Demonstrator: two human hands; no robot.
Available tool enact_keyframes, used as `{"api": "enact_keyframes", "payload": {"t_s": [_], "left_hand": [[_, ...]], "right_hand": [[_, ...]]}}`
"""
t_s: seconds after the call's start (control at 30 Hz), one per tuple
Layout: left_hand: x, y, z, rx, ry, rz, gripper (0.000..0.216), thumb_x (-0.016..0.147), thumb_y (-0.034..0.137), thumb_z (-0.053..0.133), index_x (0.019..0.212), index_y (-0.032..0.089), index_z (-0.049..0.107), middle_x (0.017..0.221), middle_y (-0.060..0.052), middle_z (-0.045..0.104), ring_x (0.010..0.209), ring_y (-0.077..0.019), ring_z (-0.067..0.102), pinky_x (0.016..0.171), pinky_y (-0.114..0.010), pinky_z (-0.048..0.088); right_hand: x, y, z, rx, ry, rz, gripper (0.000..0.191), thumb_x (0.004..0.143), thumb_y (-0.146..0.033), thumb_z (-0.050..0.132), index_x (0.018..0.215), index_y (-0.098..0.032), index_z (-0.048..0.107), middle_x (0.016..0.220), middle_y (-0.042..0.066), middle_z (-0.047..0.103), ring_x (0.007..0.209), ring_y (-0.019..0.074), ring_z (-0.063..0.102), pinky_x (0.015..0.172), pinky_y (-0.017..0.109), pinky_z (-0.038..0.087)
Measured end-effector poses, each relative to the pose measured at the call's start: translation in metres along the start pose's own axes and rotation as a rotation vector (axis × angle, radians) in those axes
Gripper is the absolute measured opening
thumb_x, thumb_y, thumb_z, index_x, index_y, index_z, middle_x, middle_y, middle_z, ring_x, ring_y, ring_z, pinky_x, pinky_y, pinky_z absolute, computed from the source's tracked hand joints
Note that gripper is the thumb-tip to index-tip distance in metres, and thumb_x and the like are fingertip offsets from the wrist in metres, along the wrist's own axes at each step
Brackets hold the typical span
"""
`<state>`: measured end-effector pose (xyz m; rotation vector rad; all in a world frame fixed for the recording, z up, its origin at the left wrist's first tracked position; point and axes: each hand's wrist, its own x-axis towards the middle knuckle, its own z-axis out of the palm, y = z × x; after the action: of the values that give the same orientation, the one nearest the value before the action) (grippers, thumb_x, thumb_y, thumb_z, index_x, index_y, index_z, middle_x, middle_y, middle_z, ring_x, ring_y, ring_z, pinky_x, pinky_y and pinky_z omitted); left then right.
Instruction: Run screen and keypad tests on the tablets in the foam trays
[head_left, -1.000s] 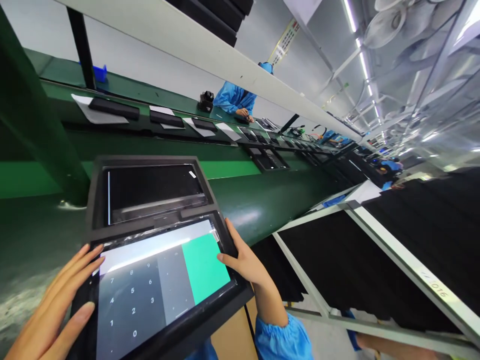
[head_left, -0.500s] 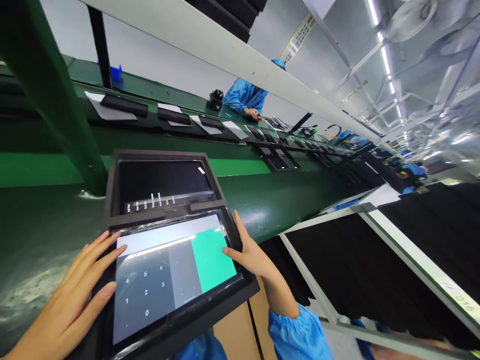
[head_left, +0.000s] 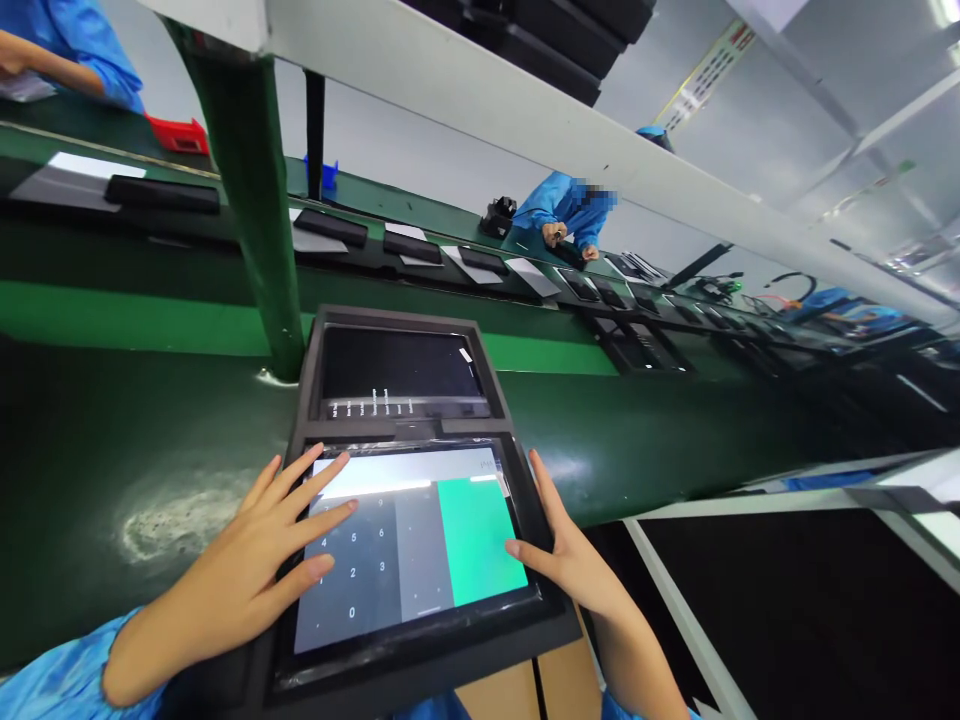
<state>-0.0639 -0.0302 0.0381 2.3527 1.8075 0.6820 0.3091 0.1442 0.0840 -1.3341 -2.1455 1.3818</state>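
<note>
A black two-slot tray lies on the green conveyor belt in front of me. Its near slot holds a lit tablet showing a number pad and a green block. The far slot holds a dark tablet with small white text along its bottom edge. My left hand rests open on the lit tablet's left side, fingers spread over the screen. My right hand lies open along the tray's right edge, thumb touching the screen's green area.
A green post stands just behind the tray's left. A white shelf beam runs overhead. Several black devices on paper sheets line the far belt. People in blue coats work across the line. A black-topped rack sits at my right.
The view has swung left, so the tray sits more central. My left hand slid further onto the lit screen. My right hand stays on the tray's right edge.
</note>
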Motion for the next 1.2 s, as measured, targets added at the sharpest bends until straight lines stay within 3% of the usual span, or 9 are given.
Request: {"api": "enact_keyframes", "payload": {"t_s": [0.17, 0.27, 0.43, 0.63, 0.8, 0.9, 1.03, 1.13, 1.2], "left_hand": [[-0.013, -0.001, 0.007, -0.062, 0.174, -0.05, 0.052, 0.096, 0.03, 0.048, 0.146, 0.043, 0.046, 0.161, 0.0, 0.039, 0.15, -0.0357, 0.032, 0.121, -0.072, 0.019], [-0.021, 0.004, 0.011, -0.149, 0.231, -0.149, 0.054, 0.096, 0.027, 0.043, 0.147, 0.047, 0.043, 0.16, 0.003, 0.041, 0.151, -0.0328, 0.031, 0.125, -0.068, 0.013], [-0.028, 0.008, 0.011, -0.306, 0.293, -0.242, 0.063, 0.095, 0.028, 0.037, 0.154, 0.048, 0.028, 0.164, 0.01, 0.031, 0.153, -0.0312, 0.025, 0.129, -0.063, 0.01], [-0.031, 0.002, 0.008, -0.358, 0.351, -0.274, 0.067, 0.089, 0.03, 0.041, 0.151, 0.053, 0.032, 0.16, 0.017, 0.035, 0.15, -0.0331, 0.03, 0.13, -0.063, 0.011], [-0.029, -0.003, 0.01, -0.386, 0.358, -0.296, 0.061, 0.092, 0.03, 0.04, 0.149, 0.051, 0.037, 0.156, 0.011, 0.044, 0.148, -0.0337, 0.035, 0.13, -0.064, 0.014], [-0.02, -0.01, 0.012, -0.358, 0.355, -0.259, 0.054, 0.097, 0.031, 0.037, 0.149, 0.048, 0.038, 0.156, 0.008, 0.045, 0.148, -0.0313, 0.035, 0.129, -0.061, 0.015], [0.011, -0.029, 0.009, -0.313, 0.337, -0.232, 0.044, 0.103, 0.034, 0.034, 0.145, 0.042, 0.045, 0.156, 0.004, 0.044, 0.151, -0.0281, 0.031, 0.127, -0.057, 0.021], [0.043, -0.046, 0.005, -0.268, 0.313, -0.245, 0.039, 0.104, 0.038, 0.033, 0.138, 0.036, 0.054, 0.156, -0.001, 0.044, 0.151, -0.0277, 0.029, 0.125, -0.057, 0.024], [0.062, -0.054, 0.003, -0.221, 0.261, -0.248, 0.041, 0.105, 0.042, 0.032, 0.135, 0.032, 0.059, 0.157, -0.004, 0.044, 0.152, -0.029, 0.026, 0.125, -0.059, 0.024]], "right_hand": [[-0.003, 0.002, -0.003, 0.023, -0.022, -0.006, 0.108, 0.085, -0.042, 0.075, 0.162, -0.037, 0.0, 0.172, -0.002, 0.001, 0.159, 0.0254, 0.004, 0.128, 0.05, 0.004], [-0.004, -0.002, -0.002, 0.019, -0.045, -0.016, 0.113, 0.081, -0.035, 0.078, 0.163, -0.035, -0.001, 0.172, -0.001, 0.002, 0.159, 0.0258, 0.005, 0.128, 0.049, 0.006], [-0.001, -0.01, 0.004, -0.024, 0.005, 0.003, 0.105, 0.088, -0.036, 0.07, 0.163, -0.032, -0.004, 0.172, -0.001, -0.001, 0.159, 0.0234, 0.001, 0.128, 0.046, 0.004], [-0.004, -0.009, -0.002, -0.003, -0.074, -0.005, 0.113, 0.084, -0.034, 0.076, 0.162, -0.032, -0.006, 0.172, -0.001, -0.002, 0.158, 0.0259, -0.001, 0.128, 0.047, 0.006], [-0.003, -0.005, 0.0, -0.022, -0.028, -0.005, 0.109, 0.087, -0.037, 0.072, 0.163, -0.032, -0.005, 0.172, 0.0, -0.001, 0.159, 0.0248, 0.001, 0.128, 0.046, 0.007], [0.001, 0.0, 0.002, -0.041, 0.027, -0.003, 0.1, 0.091, -0.044, 0.067, 0.163, -0.032, -0.001, 0.172, 0.0, 0.0, 0.159, 0.0243, 0.0, 0.128, 0.047, 0.006], [-0.002, -0.009, 0.007, -0.077, 0.203, -0.039, 0.089, 0.095, -0.048, 0.062, 0.163, -0.033, 0.006, 0.17, 0.008, 0.019, 0.156, 0.0289, 0.021, 0.126, 0.056, 0.017], [-0.019, -0.037, 0.027, -0.292, 0.44, -0.205, 0.064, 0.099, -0.038, 0.057, 0.157, -0.033, 0.032, 0.163, 0.008, 0.037, 0.151, 0.0317, 0.034, 0.122, 0.06, 0.03], [-0.031, -0.056, 0.051, -0.453, 0.404, -0.41, 0.052, 0.098, -0.029, 0.056, 0.149, -0.031, 0.046, 0.159, 0.008, 0.043, 0.148, 0.0319, 0.04, 0.12, 0.056, 0.038]]}}
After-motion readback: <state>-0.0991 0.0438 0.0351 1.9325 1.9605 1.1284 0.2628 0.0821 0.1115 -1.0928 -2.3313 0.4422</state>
